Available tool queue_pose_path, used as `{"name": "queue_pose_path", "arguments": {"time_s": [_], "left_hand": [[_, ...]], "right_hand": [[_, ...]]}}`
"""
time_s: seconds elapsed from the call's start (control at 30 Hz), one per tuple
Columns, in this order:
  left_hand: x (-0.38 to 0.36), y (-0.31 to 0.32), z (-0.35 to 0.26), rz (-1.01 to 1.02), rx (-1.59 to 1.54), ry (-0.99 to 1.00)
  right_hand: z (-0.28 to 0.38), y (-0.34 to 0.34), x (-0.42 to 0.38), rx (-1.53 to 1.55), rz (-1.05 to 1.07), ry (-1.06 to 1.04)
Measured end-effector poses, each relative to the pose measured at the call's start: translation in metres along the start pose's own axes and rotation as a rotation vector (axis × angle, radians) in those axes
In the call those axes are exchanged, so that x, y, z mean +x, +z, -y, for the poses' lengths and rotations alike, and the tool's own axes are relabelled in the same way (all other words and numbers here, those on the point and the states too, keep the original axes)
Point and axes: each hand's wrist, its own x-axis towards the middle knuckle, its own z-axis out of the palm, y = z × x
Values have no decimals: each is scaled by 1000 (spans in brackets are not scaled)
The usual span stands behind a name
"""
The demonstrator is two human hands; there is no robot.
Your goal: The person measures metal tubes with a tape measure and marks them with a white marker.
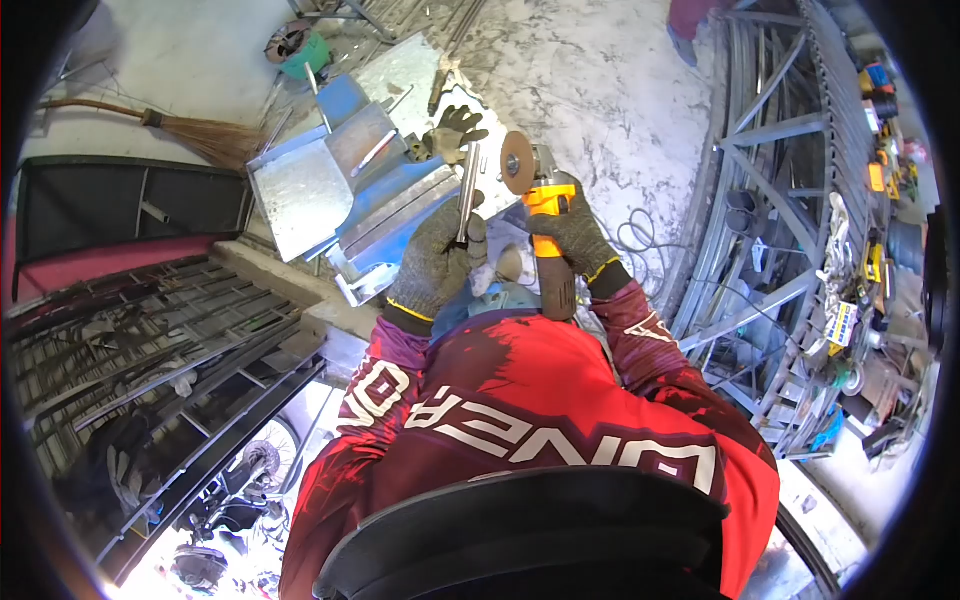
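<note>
My left hand (432,258), in a grey knit work glove, is closed around a short shiny metal tube (467,190) that points up and away from me. In my right hand (586,238), gloved the same way, is a yellow and black angle grinder (549,200), my fingers wrapped round its body. Its brown cutting disc (517,165) faces the tube, a small gap apart from it. Just beyond the tube lies a dark-fingered work glove (455,135). Beside my left hand stands a blue metal machine (385,215) with a flat plate and a pen-like marker (372,153) on it.
A straw broom (200,130) and a green bucket (305,58) are at the upper left. Steel frames (770,130) and tool-laden shelves (880,180) line the right. A cable (645,235) coils on the floor. A person's leg (684,40) shows at the top.
</note>
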Motion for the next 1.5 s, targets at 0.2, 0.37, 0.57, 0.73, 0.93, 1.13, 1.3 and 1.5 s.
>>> {"name": "queue_pose_path", "arguments": {"time_s": [0.2, 0.37, 0.57, 0.73, 0.93, 1.13, 1.3, 1.5], "left_hand": [[15, 23, -5, -206, 187, -75], [24, 28, -5, -232, 509, -80], [39, -7, 15, -203, 1079, 160], [45, 12, 14, -313, 908, 89], [47, 25, 5, -361, 870, 36], [47, 32, 6, -382, 919, 81], [48, 34, 2, -367, 925, 92], [51, 15, 7, -427, 725, -2]], "right_hand": [[-1, 0, -2, 9, -23, -15], [5, 2, -5, -57, -20, 17], [9, 5, -7, -82, -26, 24], [6, 4, -7, -91, -36, 8], [6, 5, -5, -139, -27, -17], [7, 6, -6, -100, -20, 5], [10, 6, -8, -120, -25, -16], [6, 3, -5, -145, -36, 8]]}}
